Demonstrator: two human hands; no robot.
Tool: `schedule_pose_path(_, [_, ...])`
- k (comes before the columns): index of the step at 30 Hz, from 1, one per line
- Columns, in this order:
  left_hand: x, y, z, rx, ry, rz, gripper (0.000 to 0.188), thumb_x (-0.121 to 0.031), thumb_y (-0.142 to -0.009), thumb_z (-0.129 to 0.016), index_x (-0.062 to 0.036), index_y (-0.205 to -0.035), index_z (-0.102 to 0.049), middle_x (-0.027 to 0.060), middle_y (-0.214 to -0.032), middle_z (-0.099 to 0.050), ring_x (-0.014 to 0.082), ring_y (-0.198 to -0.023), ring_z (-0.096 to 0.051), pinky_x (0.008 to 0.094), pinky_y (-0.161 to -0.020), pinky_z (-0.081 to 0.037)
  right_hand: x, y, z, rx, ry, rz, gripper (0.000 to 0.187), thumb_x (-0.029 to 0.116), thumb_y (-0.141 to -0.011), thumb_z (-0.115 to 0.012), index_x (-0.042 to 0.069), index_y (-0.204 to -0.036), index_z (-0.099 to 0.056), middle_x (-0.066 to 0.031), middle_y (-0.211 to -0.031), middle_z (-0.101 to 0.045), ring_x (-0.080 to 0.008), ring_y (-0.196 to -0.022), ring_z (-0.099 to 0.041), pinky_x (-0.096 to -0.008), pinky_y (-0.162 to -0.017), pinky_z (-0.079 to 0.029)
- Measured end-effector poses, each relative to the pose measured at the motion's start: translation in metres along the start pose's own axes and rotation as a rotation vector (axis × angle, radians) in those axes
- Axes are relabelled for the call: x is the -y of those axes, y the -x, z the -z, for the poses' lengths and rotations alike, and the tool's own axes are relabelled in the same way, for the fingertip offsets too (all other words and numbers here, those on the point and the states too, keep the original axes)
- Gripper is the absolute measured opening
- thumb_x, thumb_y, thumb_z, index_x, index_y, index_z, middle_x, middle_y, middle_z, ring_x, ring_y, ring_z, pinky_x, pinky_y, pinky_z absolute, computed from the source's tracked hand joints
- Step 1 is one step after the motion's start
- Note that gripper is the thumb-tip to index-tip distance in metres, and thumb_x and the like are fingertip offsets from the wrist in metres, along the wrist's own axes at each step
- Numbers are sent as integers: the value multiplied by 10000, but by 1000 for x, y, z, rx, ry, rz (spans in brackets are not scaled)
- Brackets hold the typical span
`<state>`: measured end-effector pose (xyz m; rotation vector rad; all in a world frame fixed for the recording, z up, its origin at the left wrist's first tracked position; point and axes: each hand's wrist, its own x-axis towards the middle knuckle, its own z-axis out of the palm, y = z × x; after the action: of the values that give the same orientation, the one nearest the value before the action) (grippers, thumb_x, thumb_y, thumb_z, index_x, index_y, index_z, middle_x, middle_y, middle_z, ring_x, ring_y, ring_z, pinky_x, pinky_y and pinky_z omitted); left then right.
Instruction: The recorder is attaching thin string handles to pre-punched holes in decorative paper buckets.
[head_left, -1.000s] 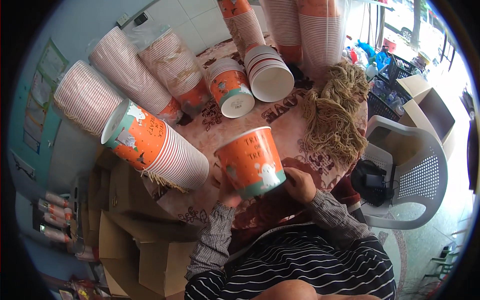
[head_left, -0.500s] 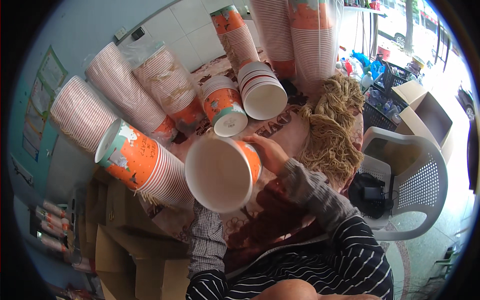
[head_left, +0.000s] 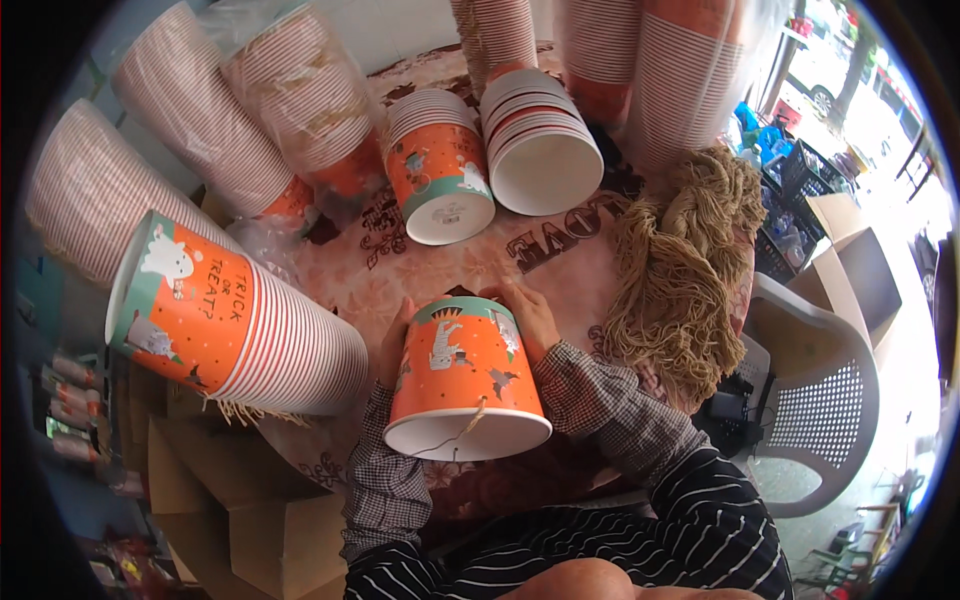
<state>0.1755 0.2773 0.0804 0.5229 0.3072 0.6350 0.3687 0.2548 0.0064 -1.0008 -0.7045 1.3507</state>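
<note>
An orange paper bucket with cartoon animals and a teal band lies between my hands, its white rim toward me, a thin string across the mouth. My left hand presses its left side. My right hand grips its far right side. Both hold it just above the patterned tablecloth. A bundle of tan string lies to the right of my right forearm.
Long nested stacks of the same buckets lie around: one at the left, two in the middle back, wrapped stacks behind. A white plastic chair stands right. Cardboard boxes sit lower left.
The bucket was lifted with its open mouth facing me; now it is turned and lowered toward the table, held on both sides. The camera has dipped closer to the table.
</note>
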Motion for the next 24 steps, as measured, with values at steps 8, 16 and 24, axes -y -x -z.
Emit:
schedule_pose_path(8, [37,9,65,-314,-543,-159,562,-519,-944,-481,-23,-1200,-547,156,-1092,-639,262,-951,-645,429,-858,-533,12,12,-14,-77,228,185,392,306,-1008,-459,-44,-982,-635,-35,-712,-589,-88,-641,-532,-239,-579,-439])
schedule_pose_path(16, [35,16,62,193,200,-58,492,-348,-1001,-432,-3,-1352,-423,190,-1239,-566,251,-1109,-586,397,-927,-509,15,-12,11,-176,332,221,338,273,-995,-484,-27,-1002,-638,-1,-658,-537,-75,-601,-484,-248,-536,-407])
schedule_pose_path(24, [76,-44,229,123,7,-685,468,-306,-1003,-431,3,-1356,-418,189,-1241,-567,249,-1115,-581,384,-925,-509,41,-6,9,-119,-35,-47,425,345,-1004,-460,-40,-1102,-609,-96,-889,-650,-155,-755,-610,-268,-663,-508])
